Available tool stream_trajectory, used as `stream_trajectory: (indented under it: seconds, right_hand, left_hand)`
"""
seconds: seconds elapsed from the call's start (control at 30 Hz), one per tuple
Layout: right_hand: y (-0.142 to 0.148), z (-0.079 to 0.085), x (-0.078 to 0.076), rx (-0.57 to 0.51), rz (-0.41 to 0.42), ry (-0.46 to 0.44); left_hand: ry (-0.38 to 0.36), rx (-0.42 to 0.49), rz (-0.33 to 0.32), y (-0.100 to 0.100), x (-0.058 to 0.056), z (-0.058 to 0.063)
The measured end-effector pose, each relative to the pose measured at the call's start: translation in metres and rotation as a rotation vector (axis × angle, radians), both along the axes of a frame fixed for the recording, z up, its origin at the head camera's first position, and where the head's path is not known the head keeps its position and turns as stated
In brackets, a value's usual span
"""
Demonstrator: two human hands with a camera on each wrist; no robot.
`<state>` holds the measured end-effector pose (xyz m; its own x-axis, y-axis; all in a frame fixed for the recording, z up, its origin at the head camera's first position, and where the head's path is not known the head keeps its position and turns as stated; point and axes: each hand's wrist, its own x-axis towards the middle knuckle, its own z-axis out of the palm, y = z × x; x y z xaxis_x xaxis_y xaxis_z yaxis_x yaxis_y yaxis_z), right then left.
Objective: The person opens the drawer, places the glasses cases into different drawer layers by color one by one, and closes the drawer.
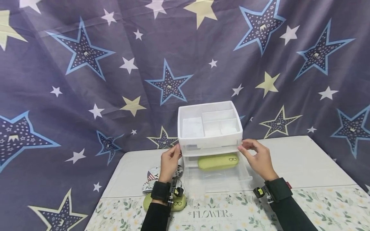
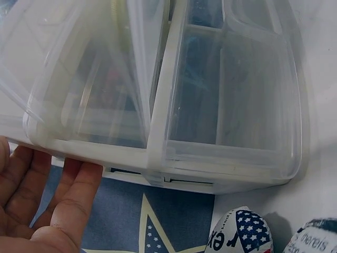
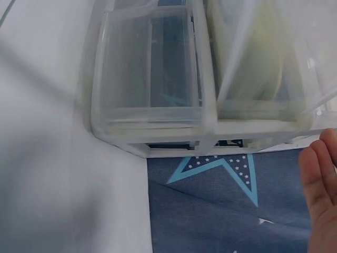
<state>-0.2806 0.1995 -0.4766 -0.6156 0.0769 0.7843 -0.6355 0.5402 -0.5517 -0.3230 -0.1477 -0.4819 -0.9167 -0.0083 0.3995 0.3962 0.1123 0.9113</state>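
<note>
A white-framed plastic drawer unit (image 1: 212,144) stands at the back of the table, its top divided into open compartments. Below the upper drawer, a clear drawer (image 1: 222,179) is pulled forward, and a green glasses case (image 1: 218,162) with a small glasses print lies in it. My left hand (image 1: 169,162) touches the unit's left side, fingers at the white frame edge (image 2: 126,155) in the left wrist view. At the opposite front corner is my right hand (image 1: 258,157), its thumb and fingertips at the upper drawer's edge. In the right wrist view its fingers (image 3: 316,168) are nearly straight.
Another green glasses case (image 1: 178,205) lies on the table, partly behind my left wrist. Rounded things with newspaper and flag print (image 1: 152,175) sit left of the unit. A floral cloth (image 1: 214,221) covers the table's front, and a starry curtain (image 1: 101,80) hangs behind.
</note>
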Motion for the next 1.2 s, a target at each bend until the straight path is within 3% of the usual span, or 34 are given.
stream_trajectory:
  seconds: [0.2, 0.47, 0.87, 1.0, 1.2]
  right_hand:
    - [-0.001, -0.002, -0.004, -0.062, 0.092, -0.061]
    - [-0.005, -0.010, -0.009, -0.073, 0.176, -0.209]
    - [-0.005, -0.010, -0.011, -0.105, 0.179, -0.201]
    - [-0.005, -0.010, -0.009, -0.100, 0.167, -0.206]
    - [-0.003, -0.010, -0.006, -0.091, 0.138, -0.210]
  left_hand:
    - [-0.008, 0.001, 0.017, 0.002, 0.002, 0.001]
    - [-0.005, -0.016, 0.057, 0.002, 0.005, 0.002]
    - [0.026, -0.010, 0.042, -0.003, 0.005, 0.007]
    - [0.047, -0.092, 0.072, -0.008, 0.007, 0.010]
    - [0.087, -0.289, 0.108, -0.016, 0.017, 0.014]
